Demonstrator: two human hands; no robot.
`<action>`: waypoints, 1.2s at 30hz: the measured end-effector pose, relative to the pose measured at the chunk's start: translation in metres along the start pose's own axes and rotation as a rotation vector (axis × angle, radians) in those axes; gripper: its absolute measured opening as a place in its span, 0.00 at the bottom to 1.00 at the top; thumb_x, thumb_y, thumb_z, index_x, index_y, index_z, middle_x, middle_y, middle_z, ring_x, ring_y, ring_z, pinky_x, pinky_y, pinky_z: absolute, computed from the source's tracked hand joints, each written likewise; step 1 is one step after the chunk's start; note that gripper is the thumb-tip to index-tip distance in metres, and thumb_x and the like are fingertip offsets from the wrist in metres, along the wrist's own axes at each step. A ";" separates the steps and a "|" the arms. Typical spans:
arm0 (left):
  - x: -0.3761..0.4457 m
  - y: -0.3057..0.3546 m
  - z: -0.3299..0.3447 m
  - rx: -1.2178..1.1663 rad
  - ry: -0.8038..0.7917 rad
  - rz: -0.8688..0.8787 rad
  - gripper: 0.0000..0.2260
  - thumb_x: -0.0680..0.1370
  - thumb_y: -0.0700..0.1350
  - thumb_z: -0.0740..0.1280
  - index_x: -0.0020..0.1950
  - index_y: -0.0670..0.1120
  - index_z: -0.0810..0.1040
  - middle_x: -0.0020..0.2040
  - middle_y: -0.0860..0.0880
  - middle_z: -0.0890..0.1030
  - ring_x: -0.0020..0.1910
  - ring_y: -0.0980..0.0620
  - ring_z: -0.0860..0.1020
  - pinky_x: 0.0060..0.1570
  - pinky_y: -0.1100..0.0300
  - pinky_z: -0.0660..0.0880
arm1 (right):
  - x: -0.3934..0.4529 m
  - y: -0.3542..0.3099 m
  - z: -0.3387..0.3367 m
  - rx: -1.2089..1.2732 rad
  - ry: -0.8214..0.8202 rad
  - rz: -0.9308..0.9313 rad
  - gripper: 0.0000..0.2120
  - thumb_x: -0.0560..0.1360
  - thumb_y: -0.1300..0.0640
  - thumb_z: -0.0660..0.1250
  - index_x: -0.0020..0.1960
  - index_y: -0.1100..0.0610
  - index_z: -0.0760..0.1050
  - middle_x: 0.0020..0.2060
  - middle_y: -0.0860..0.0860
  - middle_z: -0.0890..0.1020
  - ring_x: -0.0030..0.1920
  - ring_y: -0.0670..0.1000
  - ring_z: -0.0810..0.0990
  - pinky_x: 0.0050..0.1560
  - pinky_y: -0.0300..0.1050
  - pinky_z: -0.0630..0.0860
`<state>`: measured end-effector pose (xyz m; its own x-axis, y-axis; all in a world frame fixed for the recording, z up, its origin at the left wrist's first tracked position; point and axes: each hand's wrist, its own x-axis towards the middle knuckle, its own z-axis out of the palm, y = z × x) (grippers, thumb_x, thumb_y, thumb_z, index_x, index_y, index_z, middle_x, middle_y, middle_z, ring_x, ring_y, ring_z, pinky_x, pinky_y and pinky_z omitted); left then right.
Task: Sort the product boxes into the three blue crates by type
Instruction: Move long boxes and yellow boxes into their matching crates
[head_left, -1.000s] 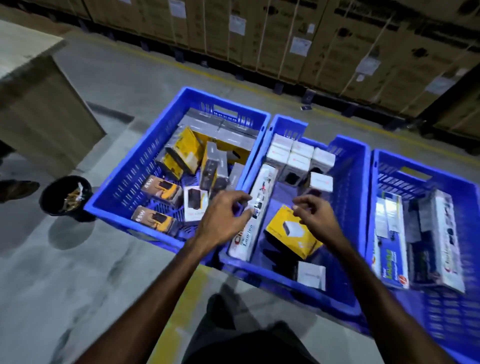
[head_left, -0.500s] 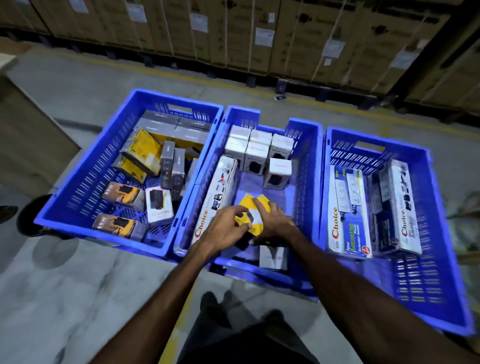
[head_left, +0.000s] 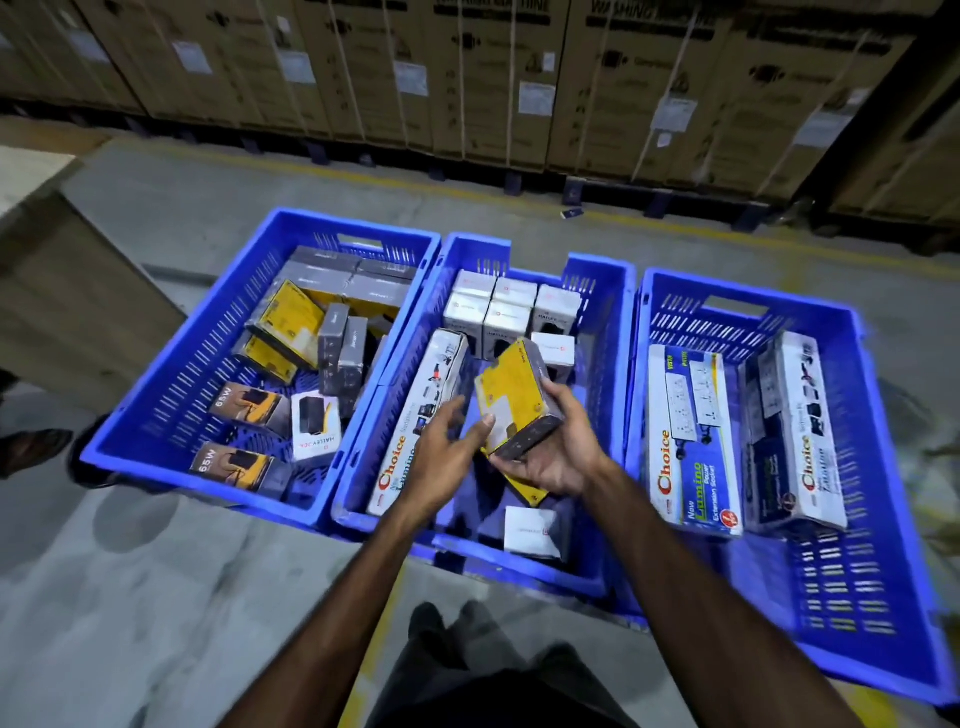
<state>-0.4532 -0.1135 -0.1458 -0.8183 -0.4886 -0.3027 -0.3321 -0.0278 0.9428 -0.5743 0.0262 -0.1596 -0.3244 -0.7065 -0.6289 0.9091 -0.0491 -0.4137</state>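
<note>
Three blue crates stand side by side on the floor: the left crate (head_left: 171, 410), the middle crate (head_left: 597, 415) and the right crate (head_left: 872, 467). My right hand (head_left: 558, 452) holds a yellow and black box (head_left: 511, 397) tilted above the middle crate. My left hand (head_left: 441, 452) is beside it, fingers spread, its thumb touching the box's lower left edge. A long white Choice box (head_left: 415, 426) leans along the middle crate's left wall. Small white boxes (head_left: 506, 312) are packed at its far end. Another small white box (head_left: 532, 530) lies near its front.
The left crate holds yellow boxes (head_left: 291, 325), grey boxes (head_left: 343, 358) and 65W boxes (head_left: 234, 462). Two long Choice boxes (head_left: 691, 441) lie in the right crate. Stacked cardboard cartons (head_left: 519, 78) line the back. A wooden surface (head_left: 62, 291) stands at left. My feet (head_left: 452, 629) are below.
Both hands closed on the yellow box in the middle crate, then my right hand lifted and tilted it. My left hand has loosened and opened beside it.
</note>
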 end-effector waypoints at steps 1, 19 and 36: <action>0.002 0.001 0.004 -0.043 -0.011 -0.016 0.21 0.80 0.55 0.72 0.71 0.55 0.73 0.66 0.54 0.78 0.65 0.53 0.78 0.69 0.41 0.75 | -0.003 0.001 0.000 0.004 -0.031 -0.010 0.34 0.77 0.34 0.63 0.70 0.60 0.77 0.62 0.60 0.82 0.57 0.61 0.81 0.57 0.60 0.79; 0.035 -0.019 0.032 -0.216 0.079 -0.248 0.16 0.82 0.47 0.71 0.67 0.44 0.76 0.53 0.46 0.85 0.43 0.48 0.83 0.41 0.51 0.81 | -0.053 -0.024 -0.001 -0.650 0.485 -0.437 0.18 0.82 0.45 0.66 0.61 0.59 0.73 0.57 0.60 0.81 0.45 0.62 0.87 0.30 0.51 0.83; 0.106 -0.058 0.066 1.137 -0.385 -0.136 0.65 0.57 0.65 0.85 0.82 0.51 0.50 0.74 0.37 0.65 0.74 0.30 0.64 0.70 0.34 0.69 | -0.079 -0.015 -0.025 -0.291 0.414 -0.647 0.15 0.85 0.50 0.61 0.68 0.55 0.64 0.54 0.63 0.85 0.40 0.65 0.87 0.36 0.52 0.85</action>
<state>-0.5517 -0.1064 -0.2419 -0.7667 -0.2441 -0.5939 -0.4910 0.8188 0.2974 -0.5689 0.1002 -0.1206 -0.8830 -0.2810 -0.3759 0.4235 -0.1321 -0.8962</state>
